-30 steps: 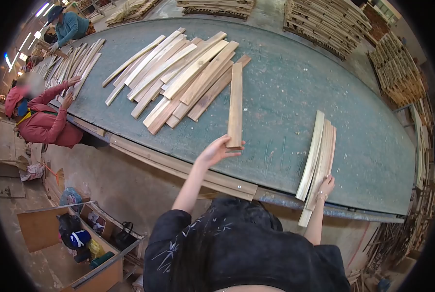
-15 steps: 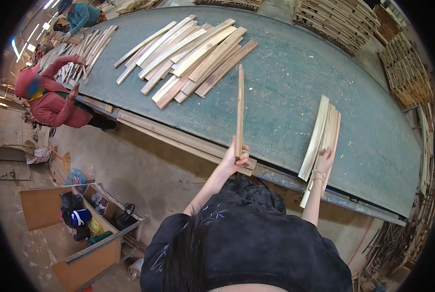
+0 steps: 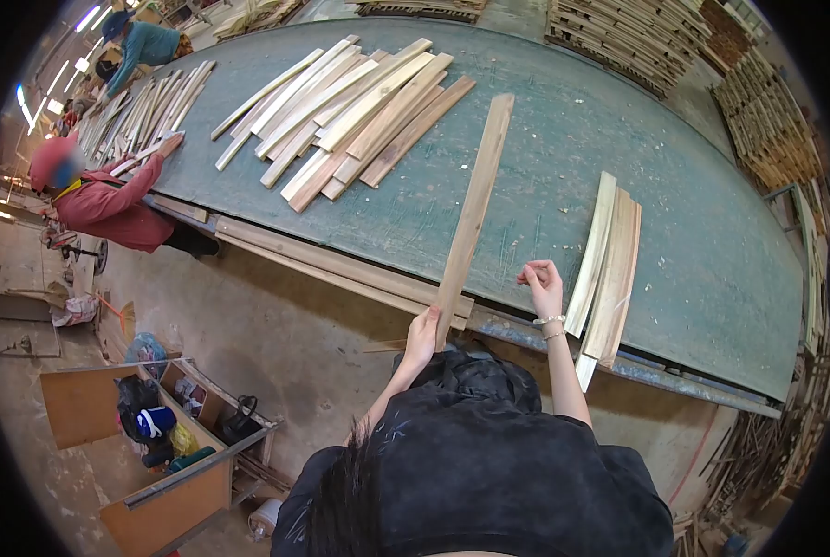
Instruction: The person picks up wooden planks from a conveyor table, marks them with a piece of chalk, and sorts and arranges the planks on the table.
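My left hand (image 3: 423, 336) is closed around the lower end of a wooden slat (image 3: 478, 204). The slat's broad face is turned up toward me, and its far end reaches over the green table (image 3: 536, 186). To the right of it, my right hand (image 3: 542, 284) hovers above the table's near edge with its fingers curled in and nothing visible in them. Beside that hand lies a small group of slats (image 3: 614, 278), some jutting past the table edge. A larger spread of slats (image 3: 341, 116) lies farther off to the left.
A person in a red jacket (image 3: 109, 209) stands at the table's left side, by another slat pile (image 3: 146, 107). Behind, a person in blue (image 3: 146, 45) leans over. Stacked timber (image 3: 628, 37) stands beyond the table. A wooden bin (image 3: 169, 483) with bags is at lower left.
The slat in my left hand has turned from edge-on to its broad face. My right hand has moved left, off the right-hand slats. The person in red now reaches onto the table.
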The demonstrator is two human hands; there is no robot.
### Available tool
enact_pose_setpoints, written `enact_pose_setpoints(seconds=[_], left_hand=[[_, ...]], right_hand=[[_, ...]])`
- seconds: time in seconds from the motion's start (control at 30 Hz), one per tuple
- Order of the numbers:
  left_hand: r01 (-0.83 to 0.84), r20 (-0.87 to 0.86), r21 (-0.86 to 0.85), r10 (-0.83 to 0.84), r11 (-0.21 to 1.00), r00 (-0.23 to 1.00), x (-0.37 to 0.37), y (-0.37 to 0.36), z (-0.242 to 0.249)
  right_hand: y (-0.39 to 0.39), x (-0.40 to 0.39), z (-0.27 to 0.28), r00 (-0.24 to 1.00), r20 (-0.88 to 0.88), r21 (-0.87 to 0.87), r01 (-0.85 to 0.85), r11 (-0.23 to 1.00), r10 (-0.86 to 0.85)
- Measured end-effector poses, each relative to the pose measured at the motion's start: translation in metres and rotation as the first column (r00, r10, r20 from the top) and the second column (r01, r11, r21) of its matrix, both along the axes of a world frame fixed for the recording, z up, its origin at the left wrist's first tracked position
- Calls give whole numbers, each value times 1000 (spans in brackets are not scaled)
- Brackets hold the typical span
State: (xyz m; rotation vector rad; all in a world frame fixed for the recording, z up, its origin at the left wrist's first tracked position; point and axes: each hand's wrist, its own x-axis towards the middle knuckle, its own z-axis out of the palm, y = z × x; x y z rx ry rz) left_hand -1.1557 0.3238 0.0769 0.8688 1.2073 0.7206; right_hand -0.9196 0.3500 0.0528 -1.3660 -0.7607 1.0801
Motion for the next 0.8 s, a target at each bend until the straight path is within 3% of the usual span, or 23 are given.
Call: enact_pose_setpoints(seconds=[0.03, 0.07, 0.1, 0.17, 0.2, 0.27, 0.3, 0.37, 0.43, 0.5, 0.57, 0.67, 0.73, 0.8], left_hand=[[3, 28, 94, -6, 996, 1000, 0, -2, 2], [-26, 139, 113, 10, 993, 990, 2, 0, 2], [-20, 136, 106, 5, 994, 991, 5, 4, 12], [177, -89, 29, -174, 984, 981, 10, 15, 42], [177, -92, 19, -175, 984, 980, 10, 17, 36], [300, -411, 275, -170, 914, 896, 9, 18, 18], [301, -413, 264, -174, 916, 894, 9, 18, 22], [339, -458, 13, -296, 941, 838, 10, 17, 38], [315, -392, -16, -296, 949, 871, 9, 14, 43], [285, -295, 13, -269, 958, 917, 7, 14, 43], [277, -312, 16, -259, 961, 914, 4, 12, 44], [283, -309, 15, -264, 959, 914, 0, 13, 41], [296, -292, 8, -281, 955, 914, -6, 15, 36], [305, -114, -8, -304, 952, 946, -13, 17, 31]], right_hand=[[-4, 0, 2, 1000, -24, -15, 13, 1000, -14], [-7, 0, 4, 999, -34, -30, 13, 999, -14], [-10, 1, 5, 999, -36, -37, 19, 999, -20], [-15, 1, 6, 997, -74, -53, 16, 998, -20], [-16, 0, 8, 998, -62, -75, -7, 997, 2], [-15, -8, 9, 997, -66, -64, -42, 997, 37], [-14, -14, 10, 995, -66, -46, -76, 996, 73], [-10, -29, 14, 989, -92, -46, -120, 992, 116], [-5, -45, 17, 963, -71, -50, -263, 963, 259], [3, -66, 26, 943, 119, -78, -303, 950, 311], [10, -86, 46, 860, 436, -31, -281, 959, 266], [24, -97, 37, 774, 542, -20, -379, 925, 328], [41, -91, 13, 550, 813, 60, -407, 912, 192], [59, -69, 2, 435, 895, 31, -274, 961, 95]])
